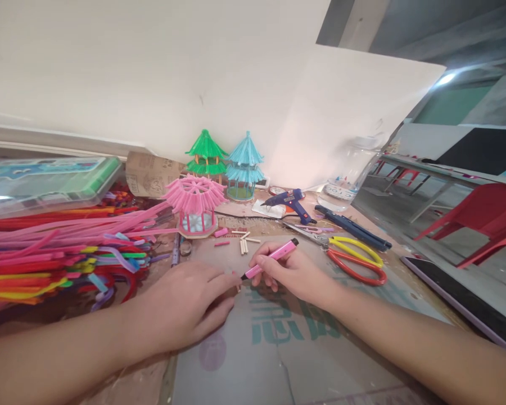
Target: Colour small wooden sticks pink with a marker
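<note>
A pink marker [272, 259] is pinched in my right hand [290, 270], its dark tip pointing left and down at my left fingertips. My left hand [189, 304] is closed, thumb and fingers together, around a short pale stick [238, 288] that is mostly hidden. Just beyond the hands lie several short pale sticks [244, 245], a pink-coloured stick [222, 243] and a pink marker cap [221, 232]. Behind them stands a small pavilion model with a pink fuzzy roof [195, 205].
A green pavilion [206, 153] and a blue pavilion [245, 166] stand at the back. Pipe cleaners [67, 253] and a plastic case [46, 183] fill the left. To the right lie a glue gun [290, 205], scissors [356, 260], a dark blue tool [352, 226] and a phone [459, 301].
</note>
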`<state>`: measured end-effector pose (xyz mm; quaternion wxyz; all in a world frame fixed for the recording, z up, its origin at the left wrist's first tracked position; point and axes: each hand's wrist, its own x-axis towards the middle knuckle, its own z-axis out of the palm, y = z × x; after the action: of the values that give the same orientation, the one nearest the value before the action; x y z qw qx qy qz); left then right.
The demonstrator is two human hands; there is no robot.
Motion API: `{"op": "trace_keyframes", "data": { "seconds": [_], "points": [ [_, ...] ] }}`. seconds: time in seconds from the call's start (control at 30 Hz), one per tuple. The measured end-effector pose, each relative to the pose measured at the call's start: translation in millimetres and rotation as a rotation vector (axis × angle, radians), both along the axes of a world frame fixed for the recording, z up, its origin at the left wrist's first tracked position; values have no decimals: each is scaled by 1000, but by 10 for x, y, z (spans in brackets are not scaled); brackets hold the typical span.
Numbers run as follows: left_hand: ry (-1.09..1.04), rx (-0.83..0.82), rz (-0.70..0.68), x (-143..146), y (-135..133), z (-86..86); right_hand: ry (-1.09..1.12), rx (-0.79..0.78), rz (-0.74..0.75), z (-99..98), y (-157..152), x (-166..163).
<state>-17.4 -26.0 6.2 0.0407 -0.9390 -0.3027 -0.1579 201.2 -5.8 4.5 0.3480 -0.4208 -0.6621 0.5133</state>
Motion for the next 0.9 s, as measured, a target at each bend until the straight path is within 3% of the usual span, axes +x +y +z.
{"op": "trace_keyframes", "data": {
  "seconds": [0.13, 0.27, 0.63, 0.9],
  "points": [
    [-73, -32, 200, 8, -4, 0, 7, -2, 12, 3, -1, -31],
    [-113, -140, 250, 29, 6, 16, 28, -1, 30, 24, -21, -55],
    [-145, -98, 175, 207, 158, 50, 151, 249, -167, 18, -14, -7],
    [-128, -61, 220, 160, 248, -2, 207, 273, -194, -28, 24, 9]
  ]
}}
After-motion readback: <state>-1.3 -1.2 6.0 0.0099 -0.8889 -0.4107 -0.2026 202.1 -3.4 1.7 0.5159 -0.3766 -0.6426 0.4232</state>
